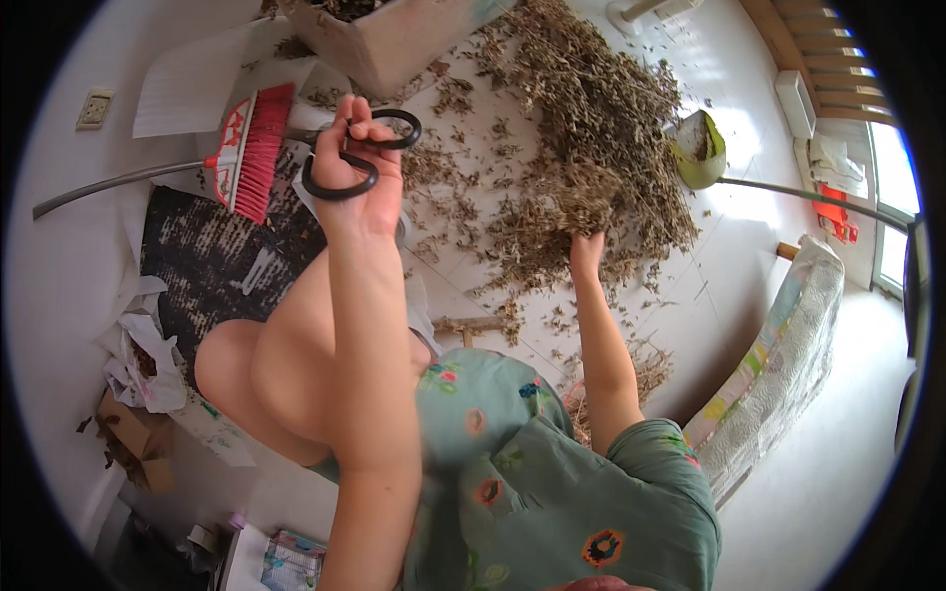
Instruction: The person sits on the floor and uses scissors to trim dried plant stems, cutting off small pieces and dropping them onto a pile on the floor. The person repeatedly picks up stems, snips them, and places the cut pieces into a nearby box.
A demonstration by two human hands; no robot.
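Raised at the upper left, my left hand (pixel 369 170) has its palm towards me and its fingers in the black looped handles of a pair of scissors (pixel 340 193). The short visible part of the blades points left, beside the red bristles of a broom (pixel 270 148). My right hand (pixel 589 251) reaches forward to a bunch of dried, leafy plant stems (pixel 580 199), closed around its near end; the fingers are mostly hidden. This bunch looks blurred and lies over the edge of a large heap of dried plants (pixel 606 96) on the tiled floor.
Leaf crumbs litter the floor. A crate-like box (pixel 403 44) stands at the top, a green long-handled dustpan (pixel 700 159) right of the heap. A dark patterned mat (pixel 199 258), white plastic bag (pixel 151 369) and cardboard box (pixel 140 443) are left; a covered padded piece (pixel 783 362) is right.
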